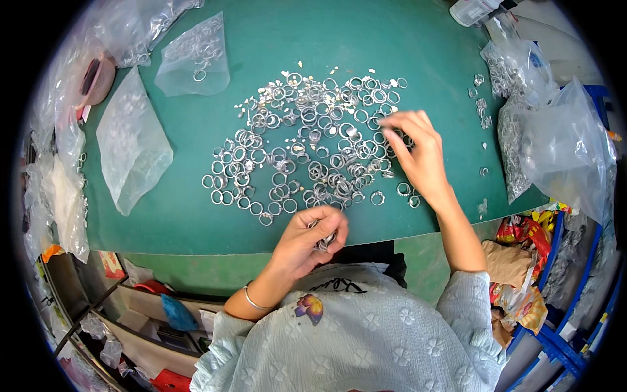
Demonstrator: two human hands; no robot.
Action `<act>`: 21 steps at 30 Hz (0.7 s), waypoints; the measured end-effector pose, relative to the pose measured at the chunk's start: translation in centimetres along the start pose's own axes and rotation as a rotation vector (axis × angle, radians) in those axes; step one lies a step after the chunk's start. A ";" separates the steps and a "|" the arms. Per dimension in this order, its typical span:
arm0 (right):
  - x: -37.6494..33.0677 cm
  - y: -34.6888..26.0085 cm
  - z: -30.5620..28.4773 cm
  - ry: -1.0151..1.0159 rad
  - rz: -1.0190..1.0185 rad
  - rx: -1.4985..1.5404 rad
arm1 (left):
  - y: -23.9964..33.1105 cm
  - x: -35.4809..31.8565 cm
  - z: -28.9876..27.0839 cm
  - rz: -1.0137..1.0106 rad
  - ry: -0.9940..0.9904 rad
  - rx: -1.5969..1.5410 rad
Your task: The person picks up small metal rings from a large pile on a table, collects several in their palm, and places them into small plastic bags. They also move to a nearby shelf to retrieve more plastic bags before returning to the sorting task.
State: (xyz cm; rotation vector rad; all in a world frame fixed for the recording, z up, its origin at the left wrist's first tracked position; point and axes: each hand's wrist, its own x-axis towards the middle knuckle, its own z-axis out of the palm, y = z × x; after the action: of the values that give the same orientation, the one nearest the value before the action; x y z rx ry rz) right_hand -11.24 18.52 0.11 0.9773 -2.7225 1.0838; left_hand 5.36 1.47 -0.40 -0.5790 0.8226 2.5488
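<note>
Many silver-coloured metal rings [317,171] lie in a loose, roughly round heap on the green tabletop. Close to the table's near edge, my left hand [312,240] is curled around several rings [325,239], which show between thumb and fingers. At the right side of the heap, my right hand [417,147] reaches in from above, its fingers bent and its thumb apart from them. Its fingertips are over or beside rings there; whether they touch one I cannot tell. Small pale chips [269,95] are mixed among the rings, mostly at the far side.
Clear plastic bags [134,140] lie left of the heap, one with rings inside [196,55]. More filled bags [522,144] stand along the right edge beside several small loose pieces [482,111]. A pink basket [99,81] is at the left. Shelves [153,320] sit below the table.
</note>
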 end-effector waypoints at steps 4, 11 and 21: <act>2.3 0.7 1.5 0.078 -0.138 -0.148 | 4.6 1.4 1.4 0.172 0.037 0.664; 3.0 0.7 1.4 0.025 -0.149 -0.060 | 9.7 10.9 3.2 0.775 0.189 1.605; 2.5 4.7 -4.0 -0.094 0.553 1.034 | 9.5 14.1 3.2 0.839 0.104 1.780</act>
State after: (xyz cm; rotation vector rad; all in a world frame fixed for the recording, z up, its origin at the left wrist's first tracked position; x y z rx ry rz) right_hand -16.62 22.32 0.96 0.2355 -2.4580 2.7193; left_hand -11.85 -0.29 -0.69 0.3286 3.0638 1.1320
